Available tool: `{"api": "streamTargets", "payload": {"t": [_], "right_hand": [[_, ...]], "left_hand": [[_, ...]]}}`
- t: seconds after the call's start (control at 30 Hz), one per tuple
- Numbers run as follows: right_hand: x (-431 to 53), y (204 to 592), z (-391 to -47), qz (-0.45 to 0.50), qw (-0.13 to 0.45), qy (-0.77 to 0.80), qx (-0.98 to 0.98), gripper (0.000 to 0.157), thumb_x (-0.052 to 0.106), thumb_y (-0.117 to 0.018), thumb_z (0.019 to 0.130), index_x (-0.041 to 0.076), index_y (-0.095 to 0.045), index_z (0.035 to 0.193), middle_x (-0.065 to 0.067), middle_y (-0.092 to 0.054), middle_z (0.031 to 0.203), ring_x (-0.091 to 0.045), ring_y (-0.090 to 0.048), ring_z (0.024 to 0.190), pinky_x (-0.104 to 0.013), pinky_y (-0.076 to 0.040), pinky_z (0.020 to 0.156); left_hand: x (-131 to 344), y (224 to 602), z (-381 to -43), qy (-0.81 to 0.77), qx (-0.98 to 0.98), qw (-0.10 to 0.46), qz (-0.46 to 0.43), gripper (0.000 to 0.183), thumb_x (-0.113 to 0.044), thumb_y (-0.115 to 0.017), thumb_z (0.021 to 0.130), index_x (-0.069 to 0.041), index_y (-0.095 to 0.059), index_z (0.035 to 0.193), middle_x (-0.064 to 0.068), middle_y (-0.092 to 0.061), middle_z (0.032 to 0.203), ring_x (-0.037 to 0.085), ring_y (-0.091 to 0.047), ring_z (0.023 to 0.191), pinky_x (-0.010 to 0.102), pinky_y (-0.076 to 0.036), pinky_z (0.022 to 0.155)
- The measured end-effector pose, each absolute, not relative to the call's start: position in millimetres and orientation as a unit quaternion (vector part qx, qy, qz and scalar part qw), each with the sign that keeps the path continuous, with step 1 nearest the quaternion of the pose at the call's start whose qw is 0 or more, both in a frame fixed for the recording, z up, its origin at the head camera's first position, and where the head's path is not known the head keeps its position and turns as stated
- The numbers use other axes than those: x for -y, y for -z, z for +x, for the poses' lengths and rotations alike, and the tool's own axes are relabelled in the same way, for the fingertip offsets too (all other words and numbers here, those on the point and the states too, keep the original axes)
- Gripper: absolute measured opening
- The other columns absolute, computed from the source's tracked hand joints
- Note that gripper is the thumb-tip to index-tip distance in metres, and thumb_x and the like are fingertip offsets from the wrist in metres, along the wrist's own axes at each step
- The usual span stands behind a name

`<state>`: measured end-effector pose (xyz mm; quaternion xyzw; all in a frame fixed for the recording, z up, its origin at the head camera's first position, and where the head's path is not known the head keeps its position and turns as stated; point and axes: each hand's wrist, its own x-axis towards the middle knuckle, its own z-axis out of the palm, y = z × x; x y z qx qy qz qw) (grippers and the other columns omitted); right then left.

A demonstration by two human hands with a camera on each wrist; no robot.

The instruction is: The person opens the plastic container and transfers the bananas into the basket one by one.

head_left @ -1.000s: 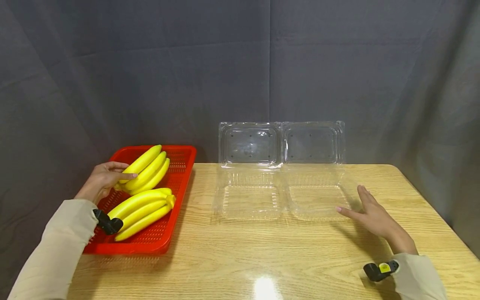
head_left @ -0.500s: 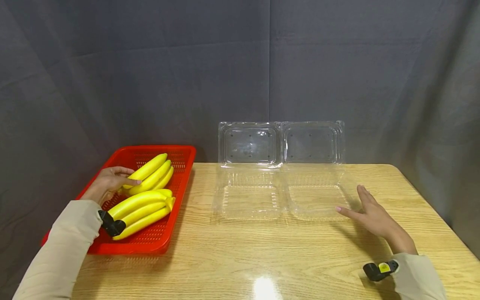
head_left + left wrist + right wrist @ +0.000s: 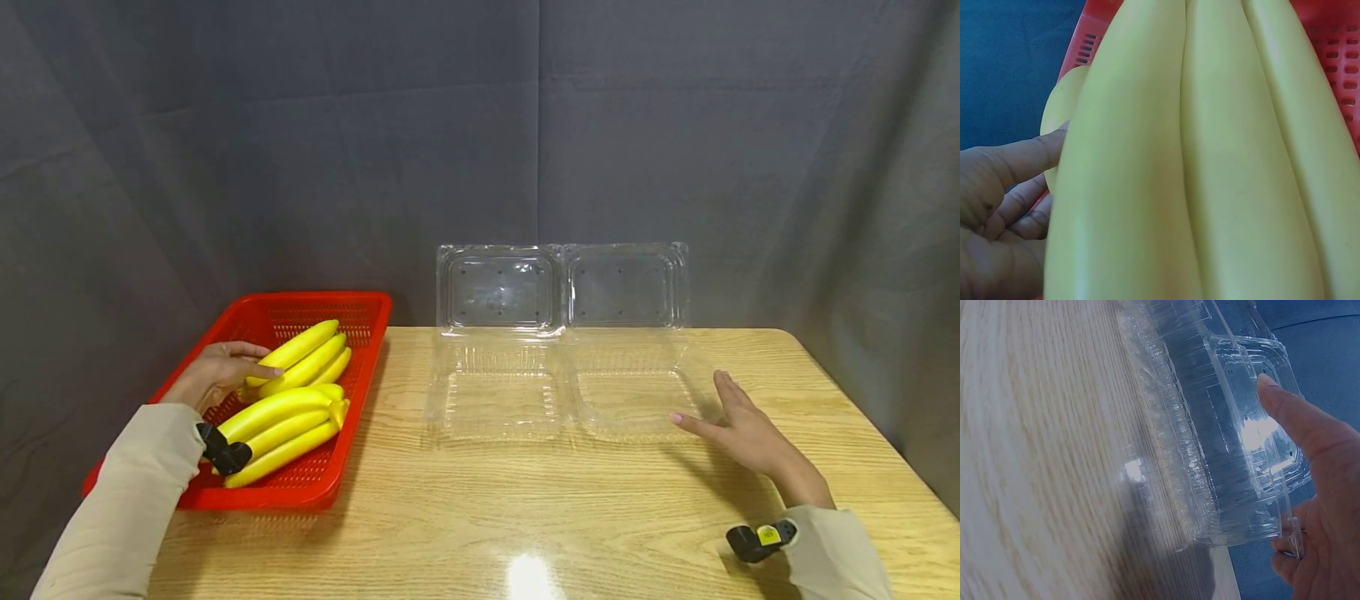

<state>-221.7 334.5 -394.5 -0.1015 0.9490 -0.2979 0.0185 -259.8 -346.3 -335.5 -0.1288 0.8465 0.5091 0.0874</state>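
My left hand (image 3: pixel 217 373) pinches the stem end of the rear bunch of bananas (image 3: pixel 306 360), thumb on top, inside the red plastic basket (image 3: pixel 347 454). In front of it lies a second bunch of bananas (image 3: pixel 285 425), which fills most of the left wrist view (image 3: pixel 1129 156). The fingers under the held bunch are mostly hidden. On the right, my right hand (image 3: pixel 753 437) has its thumb and fingers spread beside the right clear plastic clamshell box (image 3: pixel 633 392). In the right wrist view that hand (image 3: pixel 1329 487) stands next to the box's side; contact is unclear.
A second clear clamshell box (image 3: pixel 501 392) stands left of the first, both with lids (image 3: pixel 501 292) raised at the back. The wooden table (image 3: pixel 465 508) ends at a dark grey curtain (image 3: pixel 375 167).
The left hand and its bunch of bananas have moved down and slightly right within the basket. The front bunch has shifted a little. The right hand stays put.
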Motion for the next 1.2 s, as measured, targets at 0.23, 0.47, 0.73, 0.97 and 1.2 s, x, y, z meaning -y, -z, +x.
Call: {"api": "streamTargets", "payload": {"t": [0.23, 0.47, 0.73, 0.97, 1.2], "right_hand": [[-335.7, 393.3, -220.2, -0.101, 0.021, 0.306, -0.946, 0.106, 0.052, -0.057, 0.093, -0.004, 0.013, 0.149, -0.031, 0.014, 0.153, -0.052, 0.008, 0.138, -0.071, -0.004, 0.103], [-336.0, 393.9, -219.9, -0.099, 0.022, 0.304, -0.947, 0.106, 0.052, -0.056, 0.093, -0.003, 0.014, 0.149, -0.031, 0.015, 0.153, -0.053, 0.007, 0.138, -0.072, -0.005, 0.103], [-336.7, 392.5, -219.5, -0.096, 0.021, 0.303, -0.948, 0.106, 0.053, -0.056, 0.093, -0.004, 0.015, 0.149, -0.030, 0.015, 0.153, -0.052, 0.008, 0.138, -0.071, -0.005, 0.103], [-335.6, 394.3, -219.1, -0.100, 0.023, 0.308, -0.946, 0.105, 0.052, -0.056, 0.094, -0.004, 0.015, 0.148, -0.030, 0.017, 0.153, -0.052, 0.009, 0.138, -0.072, -0.004, 0.103], [-335.5, 394.1, -220.4, -0.106, 0.021, 0.302, -0.947, 0.105, 0.051, -0.056, 0.094, -0.005, 0.015, 0.148, -0.032, 0.016, 0.152, -0.052, 0.009, 0.138, -0.070, -0.003, 0.104]], "left_hand": [[347.9, 339.9, -258.5, -0.535, -0.832, 0.102, -0.107, 0.065, -0.013, -0.077, 0.084, 0.009, -0.045, 0.136, -0.004, -0.062, 0.090, 0.021, -0.058, 0.082, 0.037, -0.053, 0.079], [349.3, 339.8, -259.7, -0.543, -0.827, 0.118, -0.085, 0.061, -0.010, -0.075, 0.086, 0.007, -0.045, 0.136, -0.002, -0.061, 0.094, 0.024, -0.058, 0.085, 0.038, -0.052, 0.081], [354.0, 340.5, -259.7, -0.533, -0.833, 0.135, -0.058, 0.063, -0.009, -0.069, 0.090, 0.008, -0.038, 0.141, -0.001, -0.061, 0.100, 0.025, -0.056, 0.090, 0.037, -0.051, 0.084], [353.8, 340.6, -258.3, -0.540, -0.828, 0.135, -0.068, 0.064, -0.010, -0.071, 0.089, 0.008, -0.040, 0.142, 0.002, -0.061, 0.108, 0.026, -0.054, 0.094, 0.038, -0.050, 0.087], [353.6, 340.0, -257.0, -0.549, -0.823, 0.129, -0.074, 0.060, -0.007, -0.070, 0.089, 0.008, -0.043, 0.140, -0.002, -0.060, 0.106, 0.025, -0.052, 0.099, 0.038, -0.048, 0.093]]}}
